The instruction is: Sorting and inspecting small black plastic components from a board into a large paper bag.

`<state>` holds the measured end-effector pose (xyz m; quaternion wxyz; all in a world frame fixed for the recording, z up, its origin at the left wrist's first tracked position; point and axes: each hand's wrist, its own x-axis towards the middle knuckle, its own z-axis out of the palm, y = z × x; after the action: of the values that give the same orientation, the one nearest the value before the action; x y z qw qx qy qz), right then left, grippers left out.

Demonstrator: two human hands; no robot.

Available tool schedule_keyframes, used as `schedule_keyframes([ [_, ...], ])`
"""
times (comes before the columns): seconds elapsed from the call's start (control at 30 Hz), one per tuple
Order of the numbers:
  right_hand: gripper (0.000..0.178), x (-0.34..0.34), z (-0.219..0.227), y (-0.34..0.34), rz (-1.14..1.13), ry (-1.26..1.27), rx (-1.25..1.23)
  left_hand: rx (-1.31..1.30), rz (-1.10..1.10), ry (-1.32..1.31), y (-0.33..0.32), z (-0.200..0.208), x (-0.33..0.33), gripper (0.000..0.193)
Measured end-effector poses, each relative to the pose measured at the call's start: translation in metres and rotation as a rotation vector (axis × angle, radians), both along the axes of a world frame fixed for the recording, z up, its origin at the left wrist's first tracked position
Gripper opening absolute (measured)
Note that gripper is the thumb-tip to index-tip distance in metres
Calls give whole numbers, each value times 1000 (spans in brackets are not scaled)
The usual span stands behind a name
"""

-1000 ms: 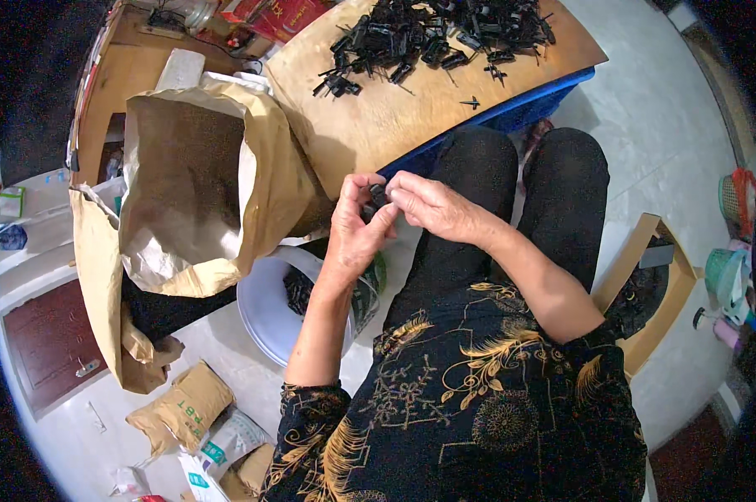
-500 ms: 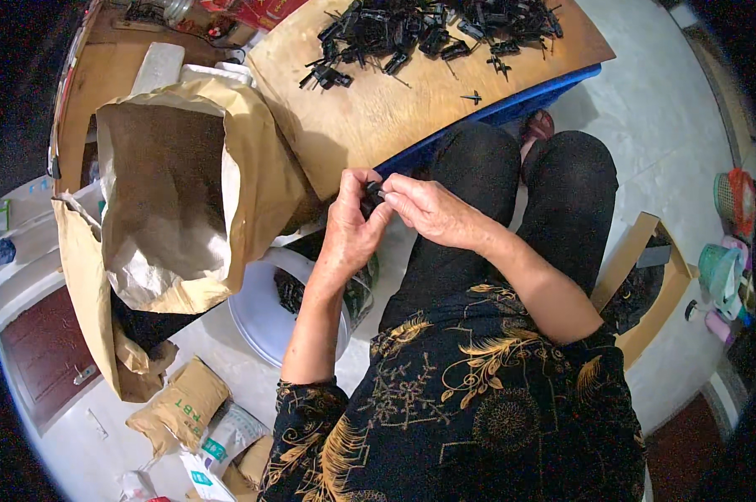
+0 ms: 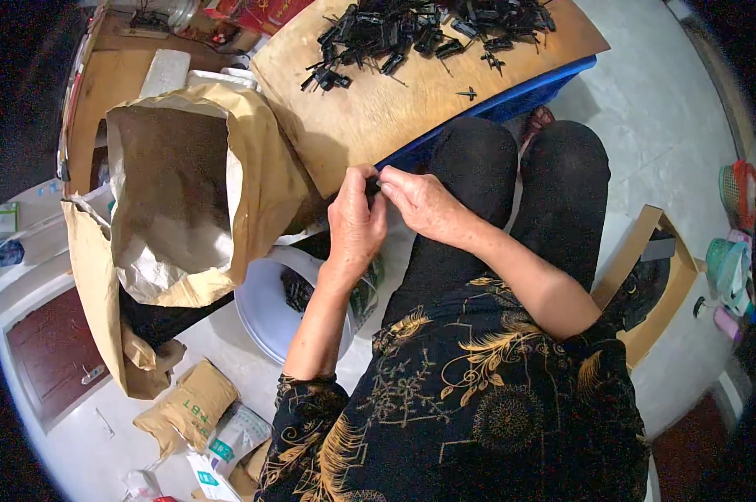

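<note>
Tabletop (image 3: 344, 117); black piece (image 3: 373, 186) inside left grip (image 3: 354, 222).

Left hand (image 3: 357, 222) curled, right hand (image 3: 435, 209) pinching, close together.

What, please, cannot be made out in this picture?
In the head view:
Small dark part: mostly hidden by the fingers.
Dark pieces in the white bucket: partly hidden by the left forearm.
Pile of black parts: cut off by the upper edge.

Near-left tabletop (image 3: 353, 121) passable; black part pile (image 3: 390, 32) blocks beyond; paper bag (image 3: 265, 159) bars left side.
</note>
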<state>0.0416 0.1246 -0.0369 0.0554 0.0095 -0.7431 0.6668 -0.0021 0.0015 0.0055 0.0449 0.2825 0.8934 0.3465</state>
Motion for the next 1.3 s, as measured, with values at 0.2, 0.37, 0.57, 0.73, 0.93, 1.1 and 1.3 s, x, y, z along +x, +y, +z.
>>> schedule_keyframes([
  [0.2,19,1,14,8,41,-101,-122,4,-55,88,2,12,-6,27],
  [0.37,26,2,11,19,-67,-97,-229,736,271,-774,18,40,-1,27],
  [0.57,18,5,30,34,73,-55,-565,957,141,-1031,8,40,-5,34],
  [0.73,17,6,31,38,105,-92,-746,814,181,-1135,19,49,3,34],
  [0.93,15,5,31,41,246,-189,-759,870,-37,-1258,10,44,5,31],
  [1.1,15,1,12,25,188,-100,-740,664,35,-1128,-1,39,7,30],
  [1.3,18,-2,3,17,57,-123,-416,228,-117,-297,-4,30,14,30],
])
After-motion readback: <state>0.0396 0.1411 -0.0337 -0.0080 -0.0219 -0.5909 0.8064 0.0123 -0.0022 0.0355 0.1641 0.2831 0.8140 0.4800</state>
